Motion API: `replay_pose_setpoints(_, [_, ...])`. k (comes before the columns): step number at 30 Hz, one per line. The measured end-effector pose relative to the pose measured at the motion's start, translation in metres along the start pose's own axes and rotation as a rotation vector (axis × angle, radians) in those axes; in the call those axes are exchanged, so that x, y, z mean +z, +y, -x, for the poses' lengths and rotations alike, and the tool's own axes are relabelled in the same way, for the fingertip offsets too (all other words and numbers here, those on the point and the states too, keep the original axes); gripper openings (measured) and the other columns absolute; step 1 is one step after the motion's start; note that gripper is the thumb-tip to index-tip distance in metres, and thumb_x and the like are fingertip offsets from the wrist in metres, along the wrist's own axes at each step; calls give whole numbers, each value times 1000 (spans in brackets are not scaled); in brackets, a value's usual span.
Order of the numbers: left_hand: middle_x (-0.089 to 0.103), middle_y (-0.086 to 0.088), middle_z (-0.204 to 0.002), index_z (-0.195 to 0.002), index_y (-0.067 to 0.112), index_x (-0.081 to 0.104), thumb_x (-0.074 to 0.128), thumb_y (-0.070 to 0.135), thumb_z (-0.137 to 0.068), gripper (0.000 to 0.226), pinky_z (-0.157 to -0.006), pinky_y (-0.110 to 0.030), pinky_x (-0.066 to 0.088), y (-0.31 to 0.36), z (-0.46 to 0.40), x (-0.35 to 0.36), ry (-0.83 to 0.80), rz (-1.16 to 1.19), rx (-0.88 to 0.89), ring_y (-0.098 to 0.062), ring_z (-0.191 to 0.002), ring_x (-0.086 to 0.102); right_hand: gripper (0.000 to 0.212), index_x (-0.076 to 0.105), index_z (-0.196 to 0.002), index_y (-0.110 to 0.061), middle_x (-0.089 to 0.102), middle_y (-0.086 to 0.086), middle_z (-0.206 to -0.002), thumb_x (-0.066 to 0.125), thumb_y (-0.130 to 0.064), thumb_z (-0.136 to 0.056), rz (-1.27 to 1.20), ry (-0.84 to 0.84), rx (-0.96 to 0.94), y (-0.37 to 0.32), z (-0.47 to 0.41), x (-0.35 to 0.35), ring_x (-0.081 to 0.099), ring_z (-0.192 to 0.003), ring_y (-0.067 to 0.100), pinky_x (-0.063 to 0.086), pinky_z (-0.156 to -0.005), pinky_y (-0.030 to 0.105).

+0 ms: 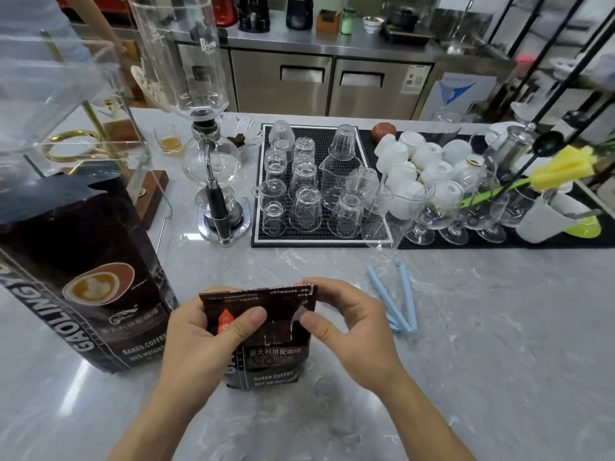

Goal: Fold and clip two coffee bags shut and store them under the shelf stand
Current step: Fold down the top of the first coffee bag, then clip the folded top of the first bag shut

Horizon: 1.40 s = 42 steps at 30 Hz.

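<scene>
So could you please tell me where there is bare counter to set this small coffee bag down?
Bare marble counter lies right of the blue clips, below the black mats. More lies between the siphon brewer and both hands. The mats are crowded with glasses and cups.

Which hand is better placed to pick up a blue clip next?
Right. The clips lie on the counter just beyond the right hand; the left hand, on the bag's far side, could keep the fold pinched.
</scene>
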State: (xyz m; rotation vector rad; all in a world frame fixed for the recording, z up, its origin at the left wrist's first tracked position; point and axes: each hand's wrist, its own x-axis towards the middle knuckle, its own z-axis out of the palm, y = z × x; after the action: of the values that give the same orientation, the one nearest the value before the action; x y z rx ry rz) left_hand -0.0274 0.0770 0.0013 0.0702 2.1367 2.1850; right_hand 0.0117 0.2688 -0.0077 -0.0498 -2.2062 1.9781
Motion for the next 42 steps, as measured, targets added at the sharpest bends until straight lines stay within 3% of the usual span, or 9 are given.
replay_pose_setpoints(3, [78,-1,-71,-73,20,75,86,13,-61,17,-61,-25,60,-1,0,0,-7,0,-7,-13,-67,73,32,72,-105,-28,75,-9,-106,77,-32,-73,113,69,21,10,2,-23,67,-106,9,49,-95,19])
replay_pose_setpoints(5, [78,-2,-71,-74,20,75,80,17,-62,13,-62,-29,60,-1,1,0,-7,4,-10,-14,-68,74,26,72,-99,-34,74,-13,-101,80,-24,-76,233,189,41,20,2,-38,65,-103,-2,46,-91,8])
replay_pose_setpoints(8, [78,-3,-73,-75,19,75,83,25,-58,20,-70,-38,59,0,1,0,1,4,-19,-16,-71,74,27,69,-92,-34,73,-13,-98,77,-11,-79,378,408,38,38,-1,-61,62,-99,-11,45,-93,10])
replay_pose_setpoints(12, [78,-3,-73,-75,18,75,79,18,-62,14,-74,-41,59,0,2,1,8,4,-39,-17,-71,74,19,71,-93,-23,66,-3,-114,76,-11,-79,538,492,66,62,-1,-85,59,-110,6,35,-95,0])
replay_pose_setpoints(16, [78,-3,-74,-77,15,75,87,30,-57,27,-69,-35,61,1,3,0,6,11,-34,-19,-72,74,20,72,-95,-18,61,1,-125,79,-17,-77,618,511,188,78,3,-92,55,-119,16,38,-102,26])
replay_pose_setpoints(20, [77,-4,-72,-75,7,73,89,17,-59,25,-64,-26,62,-2,2,-1,17,22,-32,-18,-70,74,26,73,-95,-18,57,-3,-125,81,-30,-74,687,506,272,83,5,-90,54,-114,13,39,-97,26])
replay_pose_setpoints(25, [77,-3,-71,-75,9,73,78,15,-61,17,-60,-24,60,-3,2,-1,-6,39,-31,-16,-68,73,26,74,-90,-13,56,-9,-105,81,-30,-72,738,552,236,86,7,-88,58,-99,15,48,-92,32])
replay_pose_setpoints(31, [76,-4,-72,-76,7,73,80,36,-53,37,-64,-29,62,-1,3,-3,-13,42,-21,-18,-70,73,17,72,-81,-15,63,-3,-86,80,-28,-73,790,567,200,89,8,-87,59,-82,17,51,-74,31])
replay_pose_setpoints(42, [76,-1,-70,-76,11,73,83,29,-57,28,-62,-26,60,-1,3,-2,-22,23,-5,-15,-68,73,13,69,-69,-15,62,-2,-73,77,-22,-76,803,605,180,89,9,-87,58,-72,19,53,-71,41])
